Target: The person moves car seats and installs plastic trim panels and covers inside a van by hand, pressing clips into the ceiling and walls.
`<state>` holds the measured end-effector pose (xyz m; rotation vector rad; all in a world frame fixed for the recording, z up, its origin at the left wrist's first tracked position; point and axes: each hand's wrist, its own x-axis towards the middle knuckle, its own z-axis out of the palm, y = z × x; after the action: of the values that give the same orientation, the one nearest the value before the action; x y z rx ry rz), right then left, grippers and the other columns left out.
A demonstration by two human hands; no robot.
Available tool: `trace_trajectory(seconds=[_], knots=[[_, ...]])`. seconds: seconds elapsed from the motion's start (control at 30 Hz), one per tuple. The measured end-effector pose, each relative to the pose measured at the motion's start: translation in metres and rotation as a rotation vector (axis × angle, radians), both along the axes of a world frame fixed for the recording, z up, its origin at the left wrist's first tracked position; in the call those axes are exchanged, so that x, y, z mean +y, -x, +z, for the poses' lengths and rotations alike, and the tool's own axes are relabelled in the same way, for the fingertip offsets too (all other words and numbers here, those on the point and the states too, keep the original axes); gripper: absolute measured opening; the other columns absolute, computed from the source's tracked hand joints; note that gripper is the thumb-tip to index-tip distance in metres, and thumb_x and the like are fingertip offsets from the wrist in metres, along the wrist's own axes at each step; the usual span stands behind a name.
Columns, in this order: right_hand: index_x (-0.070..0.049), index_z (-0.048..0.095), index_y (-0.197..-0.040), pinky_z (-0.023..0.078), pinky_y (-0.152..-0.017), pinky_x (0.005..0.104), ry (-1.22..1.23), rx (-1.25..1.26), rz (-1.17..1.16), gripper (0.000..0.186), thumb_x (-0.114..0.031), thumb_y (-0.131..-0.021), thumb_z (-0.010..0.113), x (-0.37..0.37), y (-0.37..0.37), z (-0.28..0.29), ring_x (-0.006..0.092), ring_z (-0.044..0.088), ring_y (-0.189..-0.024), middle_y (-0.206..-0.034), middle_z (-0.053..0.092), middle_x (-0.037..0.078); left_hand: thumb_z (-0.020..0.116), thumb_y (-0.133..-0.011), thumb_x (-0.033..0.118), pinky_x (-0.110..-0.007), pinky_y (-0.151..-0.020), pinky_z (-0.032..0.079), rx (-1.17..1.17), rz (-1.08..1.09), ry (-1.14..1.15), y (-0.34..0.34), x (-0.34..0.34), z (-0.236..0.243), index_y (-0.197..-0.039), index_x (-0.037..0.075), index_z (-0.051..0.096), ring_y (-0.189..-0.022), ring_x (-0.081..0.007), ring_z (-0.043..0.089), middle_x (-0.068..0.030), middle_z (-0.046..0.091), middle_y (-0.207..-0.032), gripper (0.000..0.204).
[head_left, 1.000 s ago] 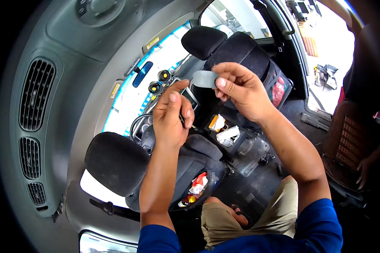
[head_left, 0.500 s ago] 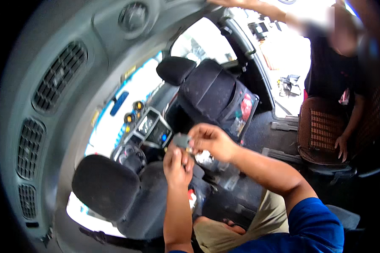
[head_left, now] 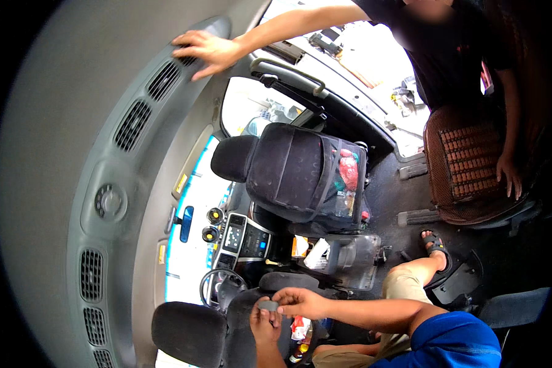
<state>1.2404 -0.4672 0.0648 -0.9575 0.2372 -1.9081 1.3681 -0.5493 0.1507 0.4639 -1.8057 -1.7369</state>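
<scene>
Between my two hands is a small flat grey piece (head_left: 267, 305) with rounded edges; its exact kind cannot be made out. My left hand (head_left: 265, 323) grips it from below with closed fingers. From the right, my right hand (head_left: 302, 303) pinches its edge between thumb and fingertips. Both hands are beside the dark front seat backrest (head_left: 248, 325). At the overhead vent panel (head_left: 121, 161), a co-worker's hand (head_left: 210, 51) rests spread over the far vent.
Around me are a black seat (head_left: 288, 165) with a filled net pocket, a centre console (head_left: 356, 260), a steering wheel (head_left: 224, 288) and a headrest (head_left: 189, 335). The co-worker's other hand (head_left: 509, 175) lies on a brown beaded seat (head_left: 469, 161). Beyond is an open doorway (head_left: 374, 67).
The view has swung, bringing more of the overhead vents and floor into sight. My hands sit lower in the picture, still on the grey piece. The co-worker's raised hand now shows on the vent.
</scene>
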Motion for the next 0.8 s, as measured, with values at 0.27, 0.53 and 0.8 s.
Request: trace_trajectory(seconds=[0.27,0.53,0.8], knots=[[-0.006,0.055,-0.106,0.048,-0.067,0.0235,-0.142,-0.285,0.222,0.024,-0.020,-0.090,0.066,-0.010,0.005,-0.091,0.0092,0.060,-0.077,-0.091,0.062,0.001,0.058,-0.095,0.021,-0.021,-0.044,0.037,-0.463,0.034,-0.087,0.019,0.013,-0.056,-0.113,0.004,0.057,-0.049,-0.0080,0.040,0.0006,0.047,-0.066,0.025],[-0.007,0.057,-0.108,0.050,-0.070,0.0268,-0.029,-0.351,0.256,0.020,-0.008,-0.090,0.064,0.004,0.029,-0.093,0.0124,0.062,-0.079,-0.091,0.064,0.004,0.060,-0.092,0.016,-0.021,-0.043,0.038,-0.363,0.094,0.001,0.028,0.022,-0.068,-0.121,0.002,0.055,-0.047,-0.0064,0.044,-0.0013,0.056,-0.071,0.032],[-0.002,0.060,-0.103,0.050,-0.066,0.0244,-0.175,-0.052,0.091,0.018,-0.005,-0.087,0.066,-0.007,-0.029,-0.042,0.0112,0.059,-0.074,-0.087,0.064,0.004,0.059,-0.094,0.017,-0.023,-0.049,0.037,-0.523,0.260,0.110,-0.052,0.036,-0.008,-0.113,0.001,0.063,-0.053,-0.0058,0.044,0.0019,0.053,-0.067,0.025]])
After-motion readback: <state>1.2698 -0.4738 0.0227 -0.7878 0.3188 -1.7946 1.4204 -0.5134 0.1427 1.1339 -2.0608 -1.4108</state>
